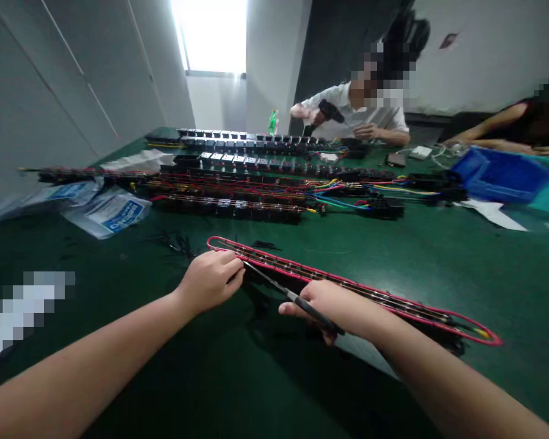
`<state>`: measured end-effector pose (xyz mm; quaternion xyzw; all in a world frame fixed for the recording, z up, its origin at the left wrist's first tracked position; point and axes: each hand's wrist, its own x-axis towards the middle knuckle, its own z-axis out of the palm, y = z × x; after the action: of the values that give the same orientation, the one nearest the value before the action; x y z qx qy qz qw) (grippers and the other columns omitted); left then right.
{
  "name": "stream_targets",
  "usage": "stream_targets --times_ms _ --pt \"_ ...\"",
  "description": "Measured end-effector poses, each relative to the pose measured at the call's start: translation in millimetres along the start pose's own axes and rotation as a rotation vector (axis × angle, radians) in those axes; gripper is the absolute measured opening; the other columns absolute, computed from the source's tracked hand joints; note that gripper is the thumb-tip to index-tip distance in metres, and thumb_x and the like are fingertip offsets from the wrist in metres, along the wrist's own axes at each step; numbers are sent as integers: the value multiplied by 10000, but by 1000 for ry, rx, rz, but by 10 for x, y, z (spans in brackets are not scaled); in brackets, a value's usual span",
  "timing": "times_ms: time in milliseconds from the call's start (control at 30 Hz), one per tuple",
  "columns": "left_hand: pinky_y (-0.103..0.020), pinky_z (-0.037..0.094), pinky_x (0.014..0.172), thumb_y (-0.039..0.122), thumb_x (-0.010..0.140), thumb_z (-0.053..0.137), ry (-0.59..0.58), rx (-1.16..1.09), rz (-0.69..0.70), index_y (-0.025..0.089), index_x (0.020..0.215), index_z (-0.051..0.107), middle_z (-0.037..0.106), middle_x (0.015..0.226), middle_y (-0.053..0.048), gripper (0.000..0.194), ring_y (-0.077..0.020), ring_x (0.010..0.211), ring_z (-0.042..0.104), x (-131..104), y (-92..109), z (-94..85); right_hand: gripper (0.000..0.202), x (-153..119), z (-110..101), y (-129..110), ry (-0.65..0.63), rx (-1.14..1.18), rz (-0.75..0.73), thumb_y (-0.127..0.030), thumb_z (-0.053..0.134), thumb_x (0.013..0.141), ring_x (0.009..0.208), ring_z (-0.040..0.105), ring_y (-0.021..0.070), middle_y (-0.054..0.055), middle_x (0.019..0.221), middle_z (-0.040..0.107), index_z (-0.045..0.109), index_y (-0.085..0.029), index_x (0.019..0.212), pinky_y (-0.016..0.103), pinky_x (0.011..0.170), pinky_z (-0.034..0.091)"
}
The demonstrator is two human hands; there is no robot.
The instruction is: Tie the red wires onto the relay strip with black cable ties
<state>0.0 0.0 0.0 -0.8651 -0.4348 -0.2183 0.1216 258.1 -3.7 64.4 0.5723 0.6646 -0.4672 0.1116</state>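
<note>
A long black strip (293, 266) with bare metal bars lies slantwise across the table, a red cable (480, 318) looped around its length. At its left end, my left hand (213, 277) is closed with the fingers bent on the near edge; the fingertips are partly hidden. My right hand (327, 302) grips a pair of scissors (291, 295) with dark handles beside the strip's near side. The blades point left and their tips reach my left fingertips. Whether something thin lies between the blades cannot be made out.
Several more wired strips (238, 201) lie across the green table (201, 390) farther back. Plastic bags (112, 213) are at left, black cable ties (176, 244) nearer, a blue bin (501, 177) at right. Across the table, a person in white holds a power drill (332, 111); another person sits at right.
</note>
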Motion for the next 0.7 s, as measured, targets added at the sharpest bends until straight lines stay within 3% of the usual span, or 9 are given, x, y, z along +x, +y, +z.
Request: stream_targets --times_ms 700 --pt "-317 476 675 249 945 496 27 7 46 187 816 642 671 799 -25 204 -177 722 615 36 -28 1 608 5 -61 7 -68 38 17 -778 641 700 406 571 123 -36 464 536 491 -197 601 205 396 403"
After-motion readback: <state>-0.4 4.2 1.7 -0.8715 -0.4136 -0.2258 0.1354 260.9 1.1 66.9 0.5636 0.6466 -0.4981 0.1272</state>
